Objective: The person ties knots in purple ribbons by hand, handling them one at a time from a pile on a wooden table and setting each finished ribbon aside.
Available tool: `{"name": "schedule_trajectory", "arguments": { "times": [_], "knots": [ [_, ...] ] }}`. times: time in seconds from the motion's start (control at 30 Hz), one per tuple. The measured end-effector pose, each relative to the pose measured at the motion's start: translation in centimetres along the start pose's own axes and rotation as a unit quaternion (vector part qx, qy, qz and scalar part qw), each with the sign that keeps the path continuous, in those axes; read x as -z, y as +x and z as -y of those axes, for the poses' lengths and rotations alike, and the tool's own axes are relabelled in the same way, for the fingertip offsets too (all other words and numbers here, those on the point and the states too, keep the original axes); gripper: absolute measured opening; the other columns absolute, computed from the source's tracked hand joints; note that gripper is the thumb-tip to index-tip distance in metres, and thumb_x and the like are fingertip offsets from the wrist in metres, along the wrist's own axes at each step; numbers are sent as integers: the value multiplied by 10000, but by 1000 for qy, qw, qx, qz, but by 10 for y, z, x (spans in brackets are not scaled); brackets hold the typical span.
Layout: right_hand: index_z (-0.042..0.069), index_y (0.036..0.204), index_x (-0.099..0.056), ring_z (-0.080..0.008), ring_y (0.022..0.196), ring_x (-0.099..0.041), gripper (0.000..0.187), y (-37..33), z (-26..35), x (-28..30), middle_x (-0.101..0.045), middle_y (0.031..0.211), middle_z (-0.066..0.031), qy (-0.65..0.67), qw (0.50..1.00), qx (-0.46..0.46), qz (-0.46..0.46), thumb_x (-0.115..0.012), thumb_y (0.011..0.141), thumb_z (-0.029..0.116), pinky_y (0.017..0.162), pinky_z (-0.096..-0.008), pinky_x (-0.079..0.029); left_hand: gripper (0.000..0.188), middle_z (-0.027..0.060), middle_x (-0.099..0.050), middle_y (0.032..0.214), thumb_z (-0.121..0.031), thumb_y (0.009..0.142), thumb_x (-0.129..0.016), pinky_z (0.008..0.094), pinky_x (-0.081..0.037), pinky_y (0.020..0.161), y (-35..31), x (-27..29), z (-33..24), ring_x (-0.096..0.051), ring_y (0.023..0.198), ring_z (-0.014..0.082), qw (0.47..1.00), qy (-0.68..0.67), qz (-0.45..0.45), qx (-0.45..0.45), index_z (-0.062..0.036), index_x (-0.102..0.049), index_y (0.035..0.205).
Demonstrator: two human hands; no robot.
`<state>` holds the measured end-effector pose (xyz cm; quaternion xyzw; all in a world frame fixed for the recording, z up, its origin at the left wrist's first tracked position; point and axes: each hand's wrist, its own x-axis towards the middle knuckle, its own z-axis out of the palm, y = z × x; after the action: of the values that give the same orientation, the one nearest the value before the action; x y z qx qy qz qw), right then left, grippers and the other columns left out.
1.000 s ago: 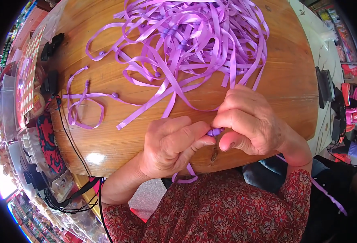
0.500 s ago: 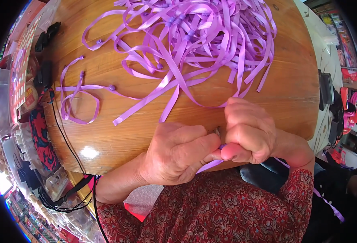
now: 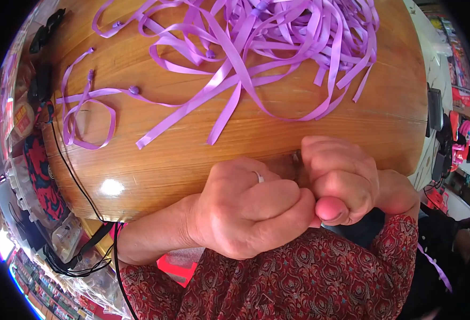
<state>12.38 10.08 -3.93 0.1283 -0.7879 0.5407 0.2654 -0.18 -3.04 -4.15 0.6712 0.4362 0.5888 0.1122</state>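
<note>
My left hand (image 3: 251, 208) is closed, its knuckles up and a ring on one finger, at the near edge of the wooden table. It presses against my right hand (image 3: 344, 178), also closed in a fist with the thumb tip pointing toward me. The purple ribbon pinched between them half a second ago is now covered by my fingers. Beyond the hands lies a large tangled pile of purple ribbons (image 3: 320, 32), with small purple knots or beads on them. One looped ribbon (image 3: 113, 120) trails off to the left, with a purple bead (image 3: 134, 90) along it.
The wooden table (image 3: 165, 165) has a black cable (image 3: 75, 181) running along its left edge. Left of it sit clear plastic containers and a red and dark patterned cloth (image 3: 40, 176). A black object (image 3: 435, 109) stands at the right edge. Another purple ribbon (image 3: 440, 274) hangs at lower right.
My left hand has moved right and turned over more, so its fist meets my right hand. The bit of purple ribbon between the thumbs is hidden. The whole view has shifted slightly.
</note>
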Motion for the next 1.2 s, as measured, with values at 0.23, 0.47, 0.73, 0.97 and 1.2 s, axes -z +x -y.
{"name": "schedule_trajectory", "arguments": {
  "times": [0.23,0.47,0.73,0.97,1.2],
  "knots": [
    [37,624,-430,-213,434,-395,429,13,9,5,-411,550,-60,-73,997,-38,-6,-530,929,322,398,-340,-290,198,24,-437,608,-86,664,-735,301,-373,363,8,6,-7,-494,441,168,996,22,9,80,-8,-606,793],
    [33,727,-499,-128,469,-452,767,30,22,35,-487,594,-25,38,936,-339,86,-246,826,751,432,-266,-326,175,58,-556,654,-80,743,-746,300,-360,393,9,3,2,-480,463,175,990,37,-52,128,-27,-605,833],
    [-22,996,-609,-166,691,-584,628,26,7,43,-598,808,-101,26,983,-176,48,-501,859,581,590,-274,-452,178,48,-565,647,-100,763,-732,296,-363,408,9,8,-2,-484,475,173,984,34,-35,169,-24,-623,882],
    [-9,1012,-619,-228,804,-633,352,28,14,31,-625,938,-134,-53,993,-104,10,-773,707,78,686,-300,-508,187,57,-586,680,-97,780,-720,288,-384,429,10,8,2,-495,488,169,986,32,-62,153,-9,-616,909],
    [-10,995,-639,-219,793,-630,245,30,18,31,-627,936,-127,-47,991,-124,12,-709,762,20,661,-293,-499,174,65,-599,706,-87,795,-706,281,-401,451,9,11,-1,-507,508,167,984,26,-58,166,-1,-614,914]
  ]
}}
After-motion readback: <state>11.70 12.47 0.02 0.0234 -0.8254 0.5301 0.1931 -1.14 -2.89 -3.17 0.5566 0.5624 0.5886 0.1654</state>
